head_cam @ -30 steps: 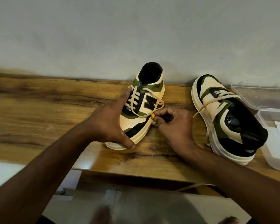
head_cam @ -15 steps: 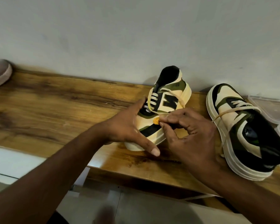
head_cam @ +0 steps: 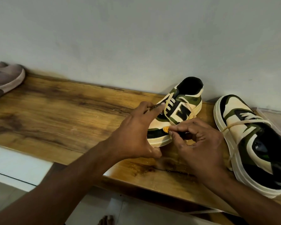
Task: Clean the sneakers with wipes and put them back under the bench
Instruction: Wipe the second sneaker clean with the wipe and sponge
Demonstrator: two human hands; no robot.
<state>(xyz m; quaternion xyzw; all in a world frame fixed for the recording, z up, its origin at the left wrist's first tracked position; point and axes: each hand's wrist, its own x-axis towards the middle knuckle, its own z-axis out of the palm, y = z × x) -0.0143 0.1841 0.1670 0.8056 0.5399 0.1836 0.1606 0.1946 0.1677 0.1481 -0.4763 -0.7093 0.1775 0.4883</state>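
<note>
Two cream, green and black sneakers stand on the wooden bench (head_cam: 63,114) against the wall. My left hand (head_cam: 136,135) grips the toe of the left sneaker (head_cam: 182,111), thumb at the front of the sole and forefinger along the laces. My right hand (head_cam: 199,143) pinches a small yellow-orange piece (head_cam: 166,129) and presses it to that sneaker's side, just above the sole. What the piece is I cannot tell. The right sneaker (head_cam: 243,137) lies apart, toe toward the wall, with its lace loose across the top.
A grey shoe (head_cam: 6,77) sits at the bench's far left. A clear plastic container (head_cam: 277,116) shows at the right edge behind the right sneaker. The bench's front edge runs diagonally, with pale floor below and bare toes (head_cam: 106,220) at the bottom.
My view has swung left, so the grey shoe came into sight and the container slid mostly out. My right hand's fingers have shifted slightly along the sneaker's side; my left hand keeps its grip.
</note>
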